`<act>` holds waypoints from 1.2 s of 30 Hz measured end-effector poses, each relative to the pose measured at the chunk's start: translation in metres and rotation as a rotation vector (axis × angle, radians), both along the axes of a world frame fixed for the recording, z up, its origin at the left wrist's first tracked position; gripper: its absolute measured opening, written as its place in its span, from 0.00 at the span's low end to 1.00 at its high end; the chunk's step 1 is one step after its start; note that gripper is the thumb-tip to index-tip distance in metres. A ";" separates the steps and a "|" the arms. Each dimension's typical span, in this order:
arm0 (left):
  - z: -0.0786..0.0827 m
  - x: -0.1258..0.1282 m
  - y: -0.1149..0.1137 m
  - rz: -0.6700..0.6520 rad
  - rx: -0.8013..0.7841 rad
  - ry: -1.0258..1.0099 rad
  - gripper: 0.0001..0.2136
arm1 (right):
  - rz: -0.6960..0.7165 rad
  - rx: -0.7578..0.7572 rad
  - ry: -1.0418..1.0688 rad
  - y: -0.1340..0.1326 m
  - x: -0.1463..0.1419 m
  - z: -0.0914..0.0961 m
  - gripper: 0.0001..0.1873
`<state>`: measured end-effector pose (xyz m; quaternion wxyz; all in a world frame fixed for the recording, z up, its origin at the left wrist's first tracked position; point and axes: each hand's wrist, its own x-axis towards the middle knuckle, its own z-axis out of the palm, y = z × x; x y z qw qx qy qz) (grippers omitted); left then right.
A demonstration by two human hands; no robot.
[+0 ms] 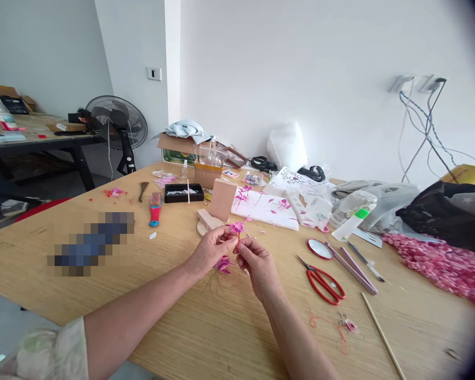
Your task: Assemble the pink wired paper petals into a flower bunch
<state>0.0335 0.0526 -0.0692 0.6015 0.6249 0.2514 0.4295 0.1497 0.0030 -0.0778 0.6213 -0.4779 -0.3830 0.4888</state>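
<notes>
Both my hands meet over the middle of the wooden table (206, 327). My left hand (211, 250) pinches the stem of a small pink flower (236, 227), whose petals stand just above my fingertips. My right hand (257, 264) is closed in a pinch on the same stem, just below and right of the bloom. A second pink flower piece (223, 264) hangs beneath my left hand, with thin wire strands trailing onto the table.
Red scissors (323, 282) lie right of my hands, with a round red lid (320, 248), flat sticks (354, 270) and a thin skewer (382, 335) nearby. A white sheet with pink petals (266, 208), a wooden stand (217, 208), a black tray (183, 192) and a pink pile (443, 266) sit further out.
</notes>
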 end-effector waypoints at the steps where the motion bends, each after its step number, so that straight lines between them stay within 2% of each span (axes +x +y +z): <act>1: 0.000 0.000 0.000 -0.012 0.002 0.007 0.07 | 0.005 0.000 -0.002 0.000 0.000 0.000 0.12; 10: -0.007 0.000 0.007 0.072 0.110 0.077 0.06 | 0.018 0.006 -0.018 0.001 -0.002 0.000 0.11; 15: -0.006 0.001 0.007 0.117 0.102 0.097 0.05 | 0.021 -0.006 0.001 0.000 -0.001 0.000 0.11; 19: -0.003 0.002 0.003 0.067 0.005 0.004 0.04 | 0.007 -0.009 0.022 0.000 -0.001 0.001 0.12; 24: -0.003 0.003 -0.002 -0.098 -0.202 -0.154 0.05 | 0.033 -0.002 0.010 0.000 -0.001 -0.002 0.12; 28: -0.003 0.004 -0.005 -0.233 -0.274 -0.217 0.08 | 0.049 0.016 0.002 0.000 -0.001 -0.003 0.12; 33: -0.006 0.004 -0.002 -0.031 -0.250 -0.207 0.09 | 0.065 -0.001 0.005 0.000 -0.002 -0.004 0.11; 36: -0.008 0.003 0.000 -0.091 -0.303 -0.222 0.09 | 0.058 0.000 0.011 0.000 -0.002 -0.004 0.11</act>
